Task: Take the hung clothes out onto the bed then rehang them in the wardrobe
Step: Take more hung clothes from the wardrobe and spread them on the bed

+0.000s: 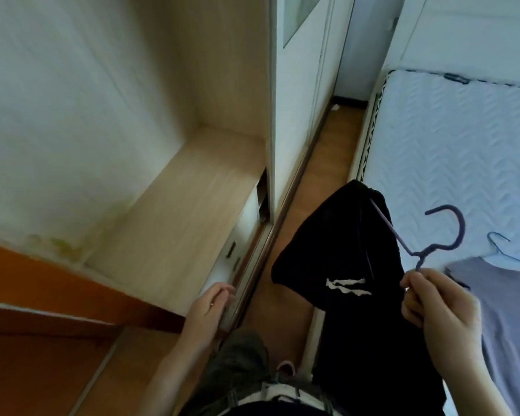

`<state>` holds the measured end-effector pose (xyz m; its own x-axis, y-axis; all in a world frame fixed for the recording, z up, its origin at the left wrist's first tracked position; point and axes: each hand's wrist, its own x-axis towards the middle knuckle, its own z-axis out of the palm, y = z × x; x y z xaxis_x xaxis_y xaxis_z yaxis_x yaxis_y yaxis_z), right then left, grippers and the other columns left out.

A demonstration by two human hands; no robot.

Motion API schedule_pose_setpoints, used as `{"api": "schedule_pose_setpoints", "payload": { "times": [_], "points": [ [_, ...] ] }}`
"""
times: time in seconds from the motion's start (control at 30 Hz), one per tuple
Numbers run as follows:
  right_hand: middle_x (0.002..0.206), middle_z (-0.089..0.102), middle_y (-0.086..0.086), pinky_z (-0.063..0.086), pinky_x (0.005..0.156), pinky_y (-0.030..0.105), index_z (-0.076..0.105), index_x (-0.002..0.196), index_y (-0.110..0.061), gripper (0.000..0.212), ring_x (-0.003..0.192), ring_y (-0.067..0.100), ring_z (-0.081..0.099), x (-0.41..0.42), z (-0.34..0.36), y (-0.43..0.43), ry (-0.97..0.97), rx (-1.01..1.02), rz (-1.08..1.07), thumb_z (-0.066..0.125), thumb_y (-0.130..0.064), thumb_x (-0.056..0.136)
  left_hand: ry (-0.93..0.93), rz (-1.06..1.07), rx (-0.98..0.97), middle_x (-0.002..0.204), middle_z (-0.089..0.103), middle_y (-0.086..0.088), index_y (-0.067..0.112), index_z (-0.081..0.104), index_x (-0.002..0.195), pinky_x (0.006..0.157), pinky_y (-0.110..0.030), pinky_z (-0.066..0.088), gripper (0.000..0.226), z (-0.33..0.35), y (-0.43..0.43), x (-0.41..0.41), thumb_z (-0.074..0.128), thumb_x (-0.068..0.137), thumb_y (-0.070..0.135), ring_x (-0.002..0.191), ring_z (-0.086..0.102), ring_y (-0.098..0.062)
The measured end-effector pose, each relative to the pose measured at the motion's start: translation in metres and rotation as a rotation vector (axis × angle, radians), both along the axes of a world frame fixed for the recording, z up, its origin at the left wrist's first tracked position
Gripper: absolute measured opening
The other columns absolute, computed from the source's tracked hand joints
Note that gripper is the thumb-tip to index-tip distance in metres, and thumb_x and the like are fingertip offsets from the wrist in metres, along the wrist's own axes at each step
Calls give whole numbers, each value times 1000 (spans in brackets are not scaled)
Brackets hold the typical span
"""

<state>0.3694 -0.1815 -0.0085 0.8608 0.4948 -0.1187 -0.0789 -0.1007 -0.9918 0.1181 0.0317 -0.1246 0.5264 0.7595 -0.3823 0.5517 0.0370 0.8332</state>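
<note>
My right hand (442, 301) pinches the neck of a purple hanger (445, 232), whose hook points up over the bed. A black garment (342, 265) with a white mark hangs from that hanger, between the wardrobe and the bed. My left hand (207, 307) hangs with loosely curled fingers by the wardrobe's lower sliding rail and holds nothing. The open wardrobe (177, 199) shows a bare pale wooden shelf. On the white quilted bed (451, 145) lies a grey-purple shirt (511, 319) on a dark hanger (499, 238).
A white sliding wardrobe door (300, 100) stands at the middle. A narrow strip of wooden floor (327, 151) runs between wardrobe and bed. Small drawers with dark handles (231, 250) sit under the shelf. More hangers (285, 370) show near my waist.
</note>
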Motion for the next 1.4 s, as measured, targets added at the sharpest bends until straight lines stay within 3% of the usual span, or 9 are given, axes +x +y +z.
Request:
{"api": "schedule_pose_setpoints", "payload": {
  "times": [0.1,0.33,0.53,0.67,0.83,1.0,1.13,1.23,1.4],
  "points": [
    [50,27,5,22,40,20,48,72,14,28,46,18,25,36,-7,34,8,-15,-57,44,3,98,3,9,-2,95,69,16,27,66,98,86,-27,52,21,-3,38,27,45,99,26,90,65,1],
    [46,31,0,20,39,19,48,77,19,28,39,9,28,132,-49,134,92,-83,-162,43,3,99,-71,47,-22,86,70,-2,22,66,93,75,-12,52,23,-29,164,140,46,99,14,89,67,-12],
    [46,31,2,24,36,15,49,76,19,28,38,8,29,208,-48,194,123,-114,-337,43,3,99,-78,-252,53,94,67,13,23,65,100,83,-31,51,21,-12,284,288,44,99,25,87,64,-9],
    [49,32,7,27,37,16,50,73,17,29,42,12,31,252,-40,213,103,-118,-470,47,2,97,-134,-414,69,86,69,2,23,66,95,85,-37,52,25,1,329,393,43,90,31,87,65,-13],
    [56,26,11,22,38,16,47,72,19,29,43,14,26,318,-41,230,108,-94,-631,46,3,96,-102,-595,65,91,68,11,33,65,92,91,-43,52,30,-17,357,519,41,84,49,91,66,-12],
    [56,25,10,19,38,19,48,71,17,28,43,14,25,399,-50,239,124,-65,-779,45,4,96,-33,-799,127,90,68,16,47,61,90,88,-36,51,21,-32,366,646,41,91,41,92,64,-4],
    [56,25,10,19,40,20,50,71,15,30,44,15,24,441,-45,240,127,-73,-880,45,2,97,-18,-1075,282,106,65,10,29,61,107,88,-22,46,19,-15,360,738,44,99,28,103,60,-5],
    [54,24,9,19,40,18,50,72,17,30,43,15,24,457,-47,240,156,-49,-1003,44,3,97,-45,-1225,336,108,64,8,19,63,113,90,-25,47,24,-6,352,803,45,99,27,102,59,-6],
    [45,26,6,16,39,17,48,73,17,31,35,11,24,460,-52,246,263,65,-1308,41,2,99,12,-1473,301,108,64,6,17,64,114,88,-23,45,25,-15,335,886,47,98,27,101,59,-8]
  ]
}}
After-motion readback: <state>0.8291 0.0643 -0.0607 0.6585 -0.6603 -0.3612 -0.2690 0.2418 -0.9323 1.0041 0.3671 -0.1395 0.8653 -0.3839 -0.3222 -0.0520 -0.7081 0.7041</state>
